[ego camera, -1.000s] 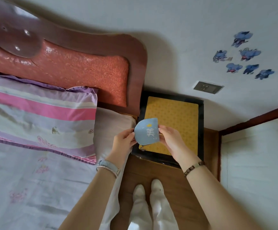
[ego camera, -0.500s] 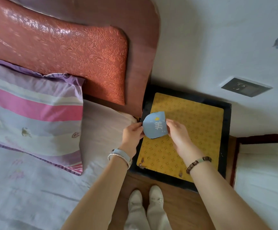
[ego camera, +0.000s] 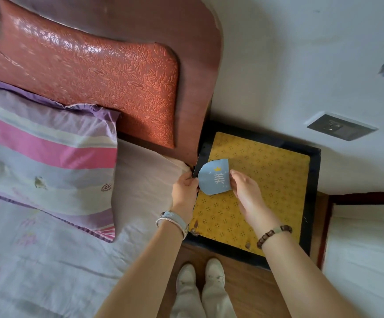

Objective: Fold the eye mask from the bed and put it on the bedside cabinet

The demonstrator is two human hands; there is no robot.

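Note:
The blue eye mask [ego camera: 214, 177], folded in half with a white character and a small yellow crown on it, is held over the near-left part of the bedside cabinet [ego camera: 278, 180], whose top is yellow-patterned with a black rim. My left hand [ego camera: 185, 188] pinches the mask's left edge. My right hand [ego camera: 243, 191] pinches its right edge. Whether the mask touches the cabinet top I cannot tell.
The bed [ego camera: 49, 260] with a striped pink and purple pillow [ego camera: 44, 157] lies to the left, under a red-brown headboard [ego camera: 108, 74]. A wall socket [ego camera: 341, 128] sits behind the cabinet. My white shoes [ego camera: 200, 276] stand on the wooden floor in front.
The view has moved closer and over the cabinet. Both hands have carried the folded mask forward, from the cabinet's front-left corner to above its top, and kept the same grip.

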